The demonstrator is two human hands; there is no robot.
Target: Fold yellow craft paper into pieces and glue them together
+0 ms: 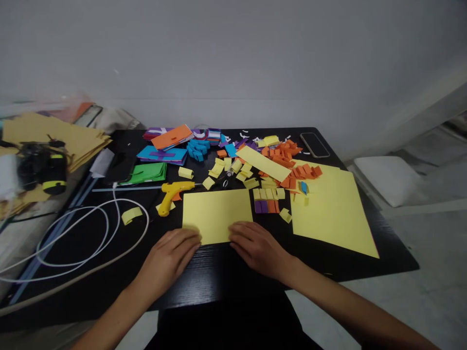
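Note:
A yellow paper rectangle (217,214) lies flat on the black table (226,272) in front of me. My left hand (168,257) rests palm down at its near left corner, fingers stretched onto the paper's edge. At the near right edge lies my right hand (258,247), fingers flat and touching the sheet. Neither hand grips anything. Just beyond the sheet's left corner sits a yellow glue gun (172,193).
A large yellow sheet (330,209) lies to the right. Small folded yellow, orange (292,167), blue and purple paper pieces crowd the table's far half. A phone (314,144) is at the far right. White cable (91,233) loops at left, beside brown paper and a black device (44,165).

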